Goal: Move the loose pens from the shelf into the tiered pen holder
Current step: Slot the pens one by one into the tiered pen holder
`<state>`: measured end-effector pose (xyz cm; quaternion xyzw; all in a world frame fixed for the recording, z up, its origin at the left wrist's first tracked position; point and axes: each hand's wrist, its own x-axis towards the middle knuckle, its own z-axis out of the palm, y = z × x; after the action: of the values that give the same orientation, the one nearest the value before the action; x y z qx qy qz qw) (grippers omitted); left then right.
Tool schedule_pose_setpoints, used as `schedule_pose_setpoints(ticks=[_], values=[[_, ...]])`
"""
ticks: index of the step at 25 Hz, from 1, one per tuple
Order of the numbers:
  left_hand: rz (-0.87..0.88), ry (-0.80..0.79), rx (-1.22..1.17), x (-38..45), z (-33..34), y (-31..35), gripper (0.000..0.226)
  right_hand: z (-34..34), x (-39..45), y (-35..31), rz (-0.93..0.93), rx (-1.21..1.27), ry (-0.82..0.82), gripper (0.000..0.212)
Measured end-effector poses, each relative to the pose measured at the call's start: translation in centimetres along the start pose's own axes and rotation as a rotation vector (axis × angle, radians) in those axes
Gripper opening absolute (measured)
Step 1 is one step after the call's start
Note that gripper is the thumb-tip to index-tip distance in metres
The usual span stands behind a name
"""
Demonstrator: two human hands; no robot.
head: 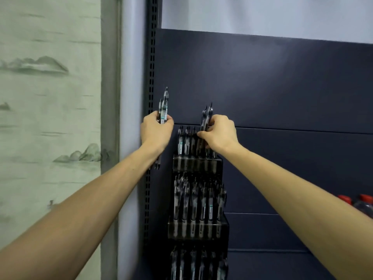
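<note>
A dark tiered pen holder [196, 230] stands against the navy back panel, its three visible tiers filled with upright pens. My left hand [156, 131] grips a small bunch of pens [163, 107] upright, to the left of the top tier. My right hand [219, 132] pinches two pens [206, 118] right above the top tier [194, 163], their lower ends among the pens standing there. The shelf surface itself is out of sight.
A slotted upright post [151, 77] runs down the shelf's left edge. Left of it hangs wallpaper with ink-wash hills [50, 118]. Two red-capped bottles [361, 203] stand at the far right. The navy back panel [282, 87] fills the background.
</note>
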<state>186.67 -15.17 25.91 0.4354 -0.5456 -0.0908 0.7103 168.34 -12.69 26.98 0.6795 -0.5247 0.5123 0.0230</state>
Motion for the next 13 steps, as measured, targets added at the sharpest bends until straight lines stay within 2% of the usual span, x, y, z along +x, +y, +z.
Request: schedule_pose_setpoints(ticks=[9,13], values=[[0.033,-0.044,0.013,-0.4,1.1,0.0,0.013,1.3,0.7,-0.8,-0.001,-0.056,-0.017,0.022],[0.027,-0.035,0.019,-1.2,1.4,-0.8,0.012,1.6,0.8,-0.8,0.006,-0.095,-0.03,0.025]])
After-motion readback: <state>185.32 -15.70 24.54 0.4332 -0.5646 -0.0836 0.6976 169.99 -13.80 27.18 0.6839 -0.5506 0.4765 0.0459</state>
